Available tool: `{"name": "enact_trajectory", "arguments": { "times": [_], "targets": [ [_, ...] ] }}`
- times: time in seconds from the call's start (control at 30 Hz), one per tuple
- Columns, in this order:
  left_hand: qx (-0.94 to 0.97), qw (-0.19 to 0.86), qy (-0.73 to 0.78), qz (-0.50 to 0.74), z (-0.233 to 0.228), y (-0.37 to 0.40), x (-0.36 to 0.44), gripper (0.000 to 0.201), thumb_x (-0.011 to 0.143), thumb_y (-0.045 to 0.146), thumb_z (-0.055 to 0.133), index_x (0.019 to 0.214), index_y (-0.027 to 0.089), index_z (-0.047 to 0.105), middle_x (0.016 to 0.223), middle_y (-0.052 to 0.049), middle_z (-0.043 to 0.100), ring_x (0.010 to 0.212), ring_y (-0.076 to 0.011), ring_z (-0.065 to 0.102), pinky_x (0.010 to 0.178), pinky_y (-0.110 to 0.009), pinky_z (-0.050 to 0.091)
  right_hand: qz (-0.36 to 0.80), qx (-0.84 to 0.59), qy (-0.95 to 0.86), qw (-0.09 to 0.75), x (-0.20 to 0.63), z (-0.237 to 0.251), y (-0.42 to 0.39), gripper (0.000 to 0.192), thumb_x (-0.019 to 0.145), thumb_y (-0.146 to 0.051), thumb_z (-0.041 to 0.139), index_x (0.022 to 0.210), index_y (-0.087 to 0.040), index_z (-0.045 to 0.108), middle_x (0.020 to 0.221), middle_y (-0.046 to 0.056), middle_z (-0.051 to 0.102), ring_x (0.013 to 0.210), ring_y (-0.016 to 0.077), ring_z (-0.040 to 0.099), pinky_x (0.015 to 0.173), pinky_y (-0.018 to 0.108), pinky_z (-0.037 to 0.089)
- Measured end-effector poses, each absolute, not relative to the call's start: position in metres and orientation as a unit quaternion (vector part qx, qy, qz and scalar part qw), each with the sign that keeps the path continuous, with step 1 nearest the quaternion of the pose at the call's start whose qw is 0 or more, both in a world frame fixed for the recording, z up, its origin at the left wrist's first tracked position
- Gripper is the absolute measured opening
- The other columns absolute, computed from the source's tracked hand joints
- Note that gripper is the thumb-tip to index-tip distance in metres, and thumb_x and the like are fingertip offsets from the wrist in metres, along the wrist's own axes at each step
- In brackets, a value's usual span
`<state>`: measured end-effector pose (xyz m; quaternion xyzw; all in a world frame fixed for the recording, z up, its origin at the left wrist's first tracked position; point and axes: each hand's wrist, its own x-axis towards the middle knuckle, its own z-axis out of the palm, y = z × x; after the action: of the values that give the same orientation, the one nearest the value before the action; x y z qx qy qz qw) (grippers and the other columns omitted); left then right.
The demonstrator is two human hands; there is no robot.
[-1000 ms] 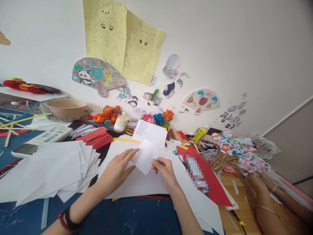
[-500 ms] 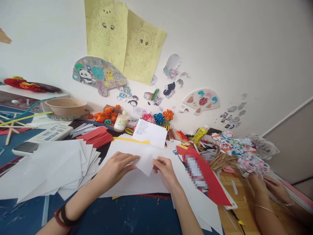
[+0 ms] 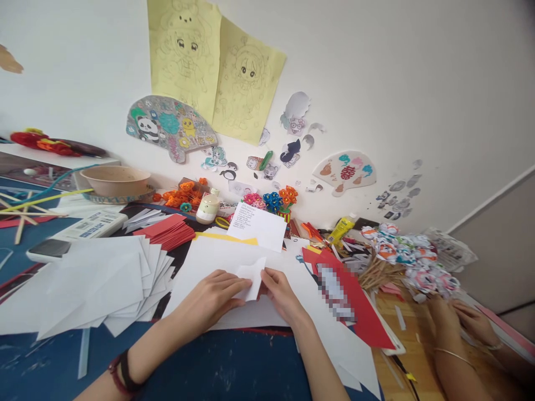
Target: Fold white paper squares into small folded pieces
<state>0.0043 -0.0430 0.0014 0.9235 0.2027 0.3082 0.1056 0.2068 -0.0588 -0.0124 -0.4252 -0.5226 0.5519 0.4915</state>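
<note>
Between my hands is a small sheet of white paper (image 3: 254,277), partly folded and standing up at its upper edge. My left hand (image 3: 223,292) grips its left side, with the fingers lying across it. The right edge is pinched between the thumb and fingers of my right hand (image 3: 279,288). Below the hands lies a stack of large white sheets (image 3: 196,273). To the left, a fanned pile of white paper squares (image 3: 100,278) spreads over the blue table mat (image 3: 188,367). A white card with handwriting (image 3: 261,227) lies just beyond my hands.
Red paper strips (image 3: 169,229), a glue bottle (image 3: 208,207) and a beige bowl (image 3: 116,181) stand at the back left. A yellow bottle (image 3: 340,229) and a red sheet (image 3: 359,301) are on the right. Another person's hands (image 3: 460,320) work near paper flowers (image 3: 401,250).
My left hand has moved right, closer to my right hand. The paper between them has gone from a flat, pointed shape to a folded, narrower one.
</note>
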Motion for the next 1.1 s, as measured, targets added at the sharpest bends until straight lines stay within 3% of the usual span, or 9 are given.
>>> {"name": "enact_trajectory", "arguments": {
  "times": [0.17,0.37,0.5,0.6,0.7,0.83,0.9,1.0,1.1],
  "targets": [
    [0.914,0.152,0.218,0.307,0.000,-0.046,0.004,0.036,0.091,0.031,0.042,0.126,0.026,0.047,0.109,-0.007,0.065,0.097,-0.0206,0.059,0.083,-0.033,0.045,0.546,-0.420,-0.538,0.486,0.205,-0.009,-0.060,0.040,0.077,-0.053,0.059,0.090,-0.016,0.067,0.074,0.005,0.064,0.062,0.0168,0.056,0.061,0.029,0.046],
    [0.885,0.183,0.281,0.324,-0.001,-0.049,0.001,0.063,0.083,0.044,0.053,0.138,0.028,0.027,0.119,-0.007,0.061,0.101,-0.0242,0.057,0.086,-0.036,0.045,0.537,-0.419,-0.569,0.461,0.202,0.000,-0.064,0.036,0.078,-0.045,0.061,0.100,-0.017,0.067,0.086,0.007,0.066,0.075,0.0197,0.060,0.072,0.034,0.048],
    [0.858,0.231,0.305,0.342,0.000,-0.045,-0.001,0.048,0.086,0.039,0.048,0.132,0.030,0.038,0.117,-0.004,0.063,0.103,-0.0227,0.057,0.086,-0.033,0.045,0.527,-0.413,-0.573,0.472,0.204,0.002,-0.065,0.031,0.074,-0.041,0.066,0.093,-0.017,0.070,0.083,0.006,0.068,0.078,0.0206,0.061,0.080,0.036,0.045],
    [0.809,0.252,0.385,0.365,-0.002,-0.038,-0.003,0.036,0.088,0.038,0.041,0.121,0.026,0.051,0.101,-0.005,0.069,0.088,-0.0233,0.063,0.076,-0.031,0.047,0.534,-0.399,-0.565,0.486,0.207,0.000,-0.064,0.028,0.071,-0.039,0.068,0.089,-0.018,0.071,0.084,0.006,0.069,0.078,0.0213,0.061,0.081,0.036,0.044],
    [0.741,0.304,0.451,0.393,-0.002,-0.031,-0.007,0.035,0.087,0.042,0.042,0.111,0.022,0.060,0.086,-0.004,0.070,0.078,-0.0238,0.063,0.069,-0.029,0.046,0.525,-0.415,-0.557,0.492,0.213,-0.008,-0.060,0.023,0.070,-0.036,0.068,0.082,-0.017,0.071,0.080,0.005,0.068,0.076,0.0209,0.061,0.079,0.034,0.044],
    [0.625,0.448,0.442,0.462,0.004,-0.028,-0.012,0.038,0.083,0.046,0.049,0.108,0.020,0.061,0.087,-0.003,0.071,0.080,-0.0243,0.063,0.069,-0.030,0.049,0.435,-0.533,-0.539,0.487,0.223,-0.023,-0.050,0.023,0.073,-0.037,0.064,0.071,-0.015,0.066,0.068,0.003,0.064,0.068,0.0193,0.058,0.066,0.030,0.044],
    [0.572,0.527,0.410,0.476,0.007,-0.029,-0.012,0.039,0.081,0.045,0.052,0.111,0.020,0.060,0.090,-0.003,0.071,0.080,-0.0238,0.064,0.070,-0.031,0.051,0.367,-0.578,-0.535,0.495,0.225,-0.025,-0.047,0.027,0.072,-0.038,0.065,0.089,-0.017,0.066,0.082,0.005,0.065,0.074,0.0208,0.058,0.067,0.030,0.045],
    [0.525,0.597,0.379,0.475,0.010,-0.031,-0.009,0.041,0.079,0.044,0.057,0.112,0.021,0.059,0.092,-0.004,0.071,0.078,-0.0245,0.065,0.069,-0.034,0.052,0.289,-0.570,-0.561,0.526,0.221,-0.019,-0.048,0.055,0.070,-0.036,0.069,0.121,-0.026,0.052,0.118,0.007,0.058,0.099,0.0231,0.054,0.083,0.034,0.043],
    [0.506,0.633,0.359,0.463,0.012,-0.029,-0.005,0.043,0.077,0.042,0.060,0.113,0.018,0.058,0.093,-0.006,0.071,0.076,-0.0248,0.065,0.069,-0.035,0.052,0.309,-0.520,-0.611,0.511,0.213,-0.009,-0.055,0.047,0.073,-0.036,0.067,0.118,-0.025,0.056,0.118,0.007,0.058,0.104,0.0240,0.053,0.089,0.035,0.041]
  ]
}}
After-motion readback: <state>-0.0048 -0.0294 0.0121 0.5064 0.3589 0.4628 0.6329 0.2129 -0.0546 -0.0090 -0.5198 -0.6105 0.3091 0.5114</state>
